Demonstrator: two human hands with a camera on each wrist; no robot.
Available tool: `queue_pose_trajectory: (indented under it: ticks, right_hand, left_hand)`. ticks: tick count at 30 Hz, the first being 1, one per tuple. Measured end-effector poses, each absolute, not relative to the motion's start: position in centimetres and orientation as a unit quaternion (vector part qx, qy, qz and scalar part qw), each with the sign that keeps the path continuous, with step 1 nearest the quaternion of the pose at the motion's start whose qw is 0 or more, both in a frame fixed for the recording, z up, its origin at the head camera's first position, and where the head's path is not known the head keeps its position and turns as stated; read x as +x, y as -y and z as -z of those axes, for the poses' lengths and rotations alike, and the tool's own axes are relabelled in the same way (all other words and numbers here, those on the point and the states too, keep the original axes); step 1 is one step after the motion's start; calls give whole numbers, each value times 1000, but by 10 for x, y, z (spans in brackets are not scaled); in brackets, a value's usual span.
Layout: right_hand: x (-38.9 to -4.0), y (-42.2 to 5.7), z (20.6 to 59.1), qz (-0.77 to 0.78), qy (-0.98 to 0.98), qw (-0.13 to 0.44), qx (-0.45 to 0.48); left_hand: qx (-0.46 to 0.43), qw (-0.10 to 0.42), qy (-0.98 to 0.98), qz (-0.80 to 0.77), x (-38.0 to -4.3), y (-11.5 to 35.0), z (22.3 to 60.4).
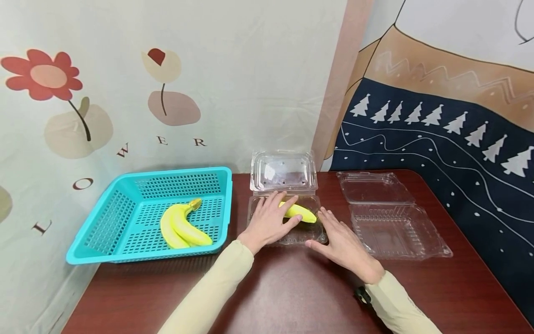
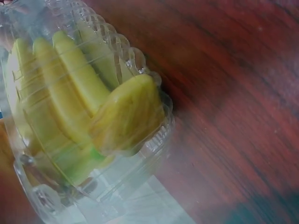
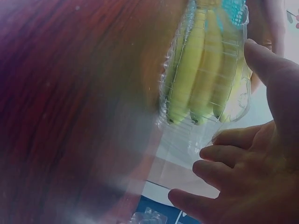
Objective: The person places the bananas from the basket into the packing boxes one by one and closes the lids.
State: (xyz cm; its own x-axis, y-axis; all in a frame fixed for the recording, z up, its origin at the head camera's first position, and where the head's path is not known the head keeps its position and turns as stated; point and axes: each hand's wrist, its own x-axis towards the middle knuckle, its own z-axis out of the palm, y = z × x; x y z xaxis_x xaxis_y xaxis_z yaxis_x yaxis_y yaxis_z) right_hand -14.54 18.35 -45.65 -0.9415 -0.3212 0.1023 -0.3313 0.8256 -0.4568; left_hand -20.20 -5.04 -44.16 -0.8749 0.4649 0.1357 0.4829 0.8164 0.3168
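Yellow bananas (image 1: pixel 303 213) lie in a clear plastic clamshell box (image 1: pixel 292 240) at the middle of the table, its lid (image 1: pixel 283 171) raised behind. Through the box wall, the left wrist view shows several bananas (image 2: pixel 70 88) side by side. My left hand (image 1: pixel 269 220) rests over the bananas with fingers spread, hiding their left part. At the box's right side is my right hand (image 1: pixel 344 243), its fingertips right at the rim. In the right wrist view, this hand's fingers (image 3: pixel 217 175) are extended beside the box (image 3: pixel 210 65), and nothing is in its palm.
A turquoise basket (image 1: pixel 100 222) on the left holds more bananas (image 1: pixel 179 227). Another clamshell box (image 1: pixel 388 232) stands open to the right. The dark red table (image 1: pixel 288 297) backs onto a wall covering with printed flowers and trees.
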Motion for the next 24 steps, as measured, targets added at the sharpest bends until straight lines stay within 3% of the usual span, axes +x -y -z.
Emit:
queue_pose_trajectory:
  ticks: [12,24]
  right_hand:
    - [-149,-178,439,-299,940,3,164]
    - [-188,-166,422,-386,916,9,113]
  left_hand:
    - [-197,82,939,271,-200,66,435]
    - [-73,110,890,436,-206,77,433]
